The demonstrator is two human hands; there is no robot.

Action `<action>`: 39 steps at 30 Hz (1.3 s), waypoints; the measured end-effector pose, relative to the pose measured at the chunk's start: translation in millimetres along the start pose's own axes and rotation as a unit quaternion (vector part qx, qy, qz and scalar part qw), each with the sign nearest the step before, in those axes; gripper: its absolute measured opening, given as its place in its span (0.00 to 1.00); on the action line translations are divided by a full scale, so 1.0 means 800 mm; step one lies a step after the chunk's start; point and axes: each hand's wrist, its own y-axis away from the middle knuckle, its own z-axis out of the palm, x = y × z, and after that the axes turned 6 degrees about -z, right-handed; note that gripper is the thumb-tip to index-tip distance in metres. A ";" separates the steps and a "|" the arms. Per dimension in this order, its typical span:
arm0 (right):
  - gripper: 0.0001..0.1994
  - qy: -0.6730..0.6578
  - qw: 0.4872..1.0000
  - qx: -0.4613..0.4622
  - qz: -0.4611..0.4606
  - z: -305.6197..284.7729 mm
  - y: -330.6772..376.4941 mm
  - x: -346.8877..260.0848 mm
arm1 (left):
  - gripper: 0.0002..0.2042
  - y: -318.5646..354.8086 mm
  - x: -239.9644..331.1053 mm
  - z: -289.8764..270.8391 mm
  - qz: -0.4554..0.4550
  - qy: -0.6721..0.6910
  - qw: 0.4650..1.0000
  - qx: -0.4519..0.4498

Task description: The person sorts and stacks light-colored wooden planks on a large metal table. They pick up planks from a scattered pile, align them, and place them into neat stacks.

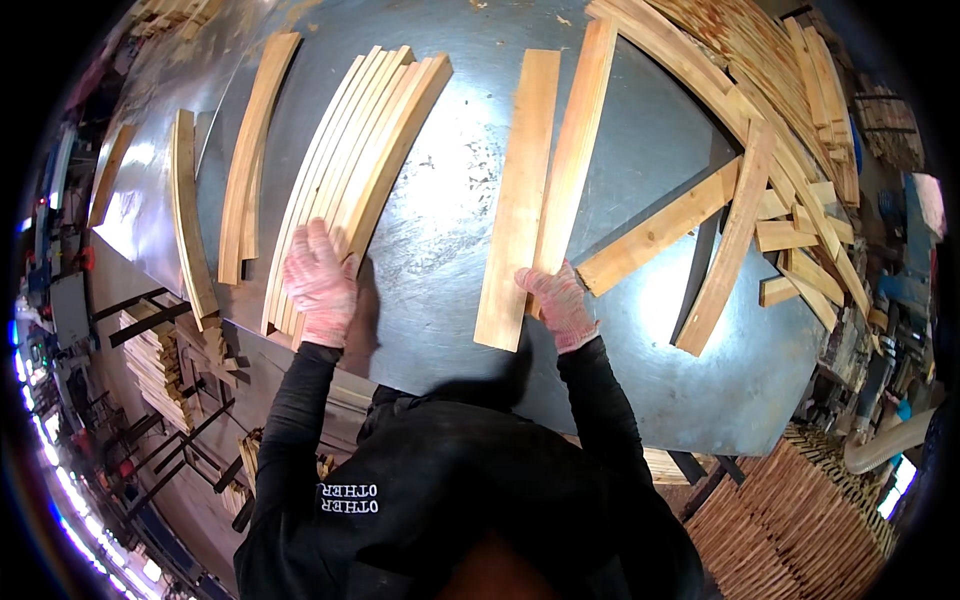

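My left hand (320, 282), in a pinkish knit glove, lies flat with its fingers stretched out on the near end of a row of pale wooden slats (362, 150). The slats stand side by side, close together. In a matching glove, my right hand (560, 302) is closed round the near end of a narrow wooden slat (580, 140). Its thumb reaches over onto the wide flat board (522, 190) just left of it. That board and the slat touch near my hand and spread apart toward their far ends.
Beneath everything is a shiny metal table (440, 240). Single slats (190, 215) and a pair (255, 150) lie at the left. A loose heap of boards (790, 225) covers the right side. Stacked wood (780, 510) stands on the floor at lower right.
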 end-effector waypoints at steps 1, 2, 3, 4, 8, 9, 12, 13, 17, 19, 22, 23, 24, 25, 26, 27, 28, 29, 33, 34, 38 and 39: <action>0.33 0.006 1.000 0.005 -0.008 0.015 0.004 -0.006 | 0.41 0.002 0.019 -0.015 0.057 0.007 0.998 0.041; 0.33 0.013 1.000 0.010 -0.016 0.037 0.008 -0.011 | 0.42 0.007 0.045 -0.034 0.003 0.257 0.960 -0.111; 0.34 0.019 0.999 0.012 -0.027 0.057 0.011 -0.012 | 0.43 0.030 0.073 -0.021 -0.018 0.396 0.900 -0.183; 0.33 0.059 0.997 0.012 -0.056 0.066 0.006 0.000 | 0.46 0.039 0.099 -0.022 -0.060 0.542 0.751 -0.373; 0.29 -0.154 0.986 -0.071 0.000 0.079 0.012 -0.026 | 0.29 0.024 0.124 -0.027 -0.163 0.731 0.404 -0.525; 0.27 -0.111 0.992 -0.052 0.028 0.070 0.006 -0.026 | 0.27 0.029 0.126 -0.016 -0.205 0.750 0.352 -0.521; 0.28 0.308 0.945 0.024 -0.107 0.072 0.000 -0.020 | 0.22 0.030 0.137 0.002 -0.315 0.776 0.223 -0.499; 0.29 0.481 0.856 0.056 -0.182 0.075 0.004 -0.011 | 0.22 0.029 0.142 0.000 -0.340 0.775 0.199 -0.495; 0.23 0.501 0.767 -0.106 -0.387 0.031 0.001 0.000 | 0.28 0.024 0.155 0.004 -0.250 0.774 0.325 -0.482; 0.20 0.670 0.638 -0.107 -0.365 -0.020 -0.048 -0.063 | 0.27 0.021 0.147 -0.002 -0.278 0.784 0.260 -0.491; 0.23 0.594 0.713 0.066 -0.366 -0.051 -0.154 -0.181 | 0.33 -0.010 0.105 -0.068 -0.316 0.764 0.298 -0.476; 0.24 0.625 0.681 0.076 -0.373 -0.049 -0.186 -0.220 | 0.36 -0.018 0.078 -0.082 -0.315 0.753 0.335 -0.471; 0.24 0.651 0.653 0.088 -0.377 -0.044 -0.217 -0.259 | 0.41 -0.038 0.053 -0.098 -0.311 0.700 0.488 -0.419; 0.25 0.699 0.593 0.115 -0.382 -0.043 -0.255 -0.285 | 0.42 -0.047 0.017 -0.100 -0.351 0.649 0.557 -0.381; 0.26 0.711 0.529 0.113 -0.449 -0.057 -0.307 -0.304 | 0.41 -0.057 -0.026 -0.097 -0.351 0.660 0.567 -0.346; 0.27 0.748 0.575 0.126 -0.307 -0.019 -0.321 -0.334 | 0.37 -0.079 -0.057 -0.097 -0.332 0.625 0.650 -0.275; 0.28 0.736 0.571 0.119 -0.344 -0.033 -0.362 -0.352 | 0.33 -0.104 -0.095 -0.093 -0.343 0.581 0.695 -0.248; 0.29 0.750 0.542 0.122 -0.359 -0.027 -0.393 -0.366 | 0.29 -0.127 -0.128 -0.093 -0.359 0.528 0.738 -0.220; 0.38 0.826 0.459 0.161 -0.285 -0.043 -0.547 -0.380 | 0.25 -0.180 -0.232 -0.033 -0.401 0.490 0.753 -0.181; 0.39 0.835 0.453 0.161 -0.267 -0.006 -0.557 -0.378 | 0.24 -0.173 -0.261 -0.020 -0.417 0.445 0.765 -0.208; 0.43 0.865 0.361 0.152 -0.314 0.021 -0.617 -0.379 | 0.19 -0.175 -0.289 0.034 -0.396 0.273 0.835 -0.266; 0.44 0.868 0.374 0.136 -0.297 0.014 -0.632 -0.385 | 0.20 -0.182 -0.276 0.032 -0.378 0.170 0.873 -0.257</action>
